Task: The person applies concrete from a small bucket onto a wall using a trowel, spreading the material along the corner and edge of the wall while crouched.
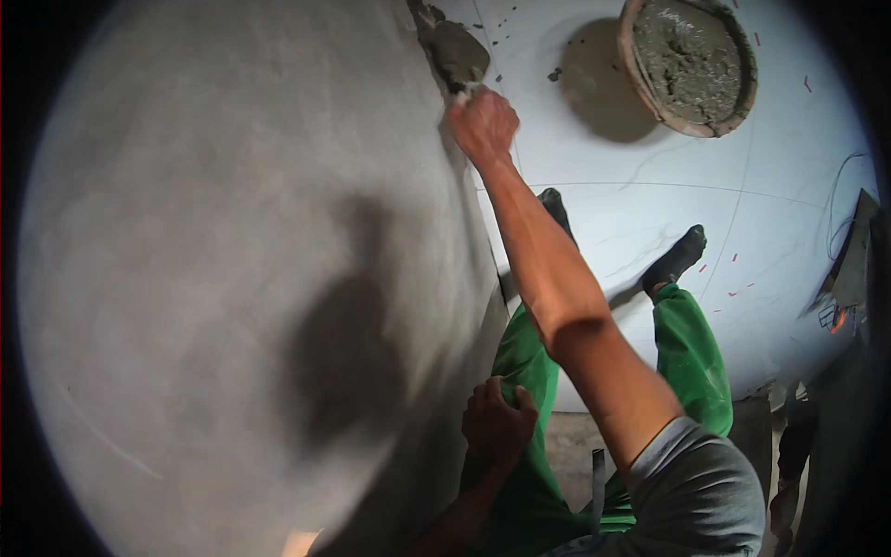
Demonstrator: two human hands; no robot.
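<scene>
My right hand (484, 121) grips a trowel, its blade (461, 58) coated in grey mortar, against the seam between the grey plastered wall (204, 232) and the white tiled floor (631, 223). Dark mortar lies along that seam (425, 19) and in small crumbs beside it. My left hand (497, 418) rests on my green-trousered left leg, fingers loosely bent and apart, holding nothing that I can see. A round bowl (687, 70) of wet grey mortar sits on the tiles to the right of the trowel.
My feet in dark socks (677, 255) stand on the tiles below the bowl. Small red pieces (733, 295) are scattered nearby. At the far right lie a thin wire, a dark board (849, 251) and some small items. A bare grey strip (575, 446) shows beyond the tiles' lower edge.
</scene>
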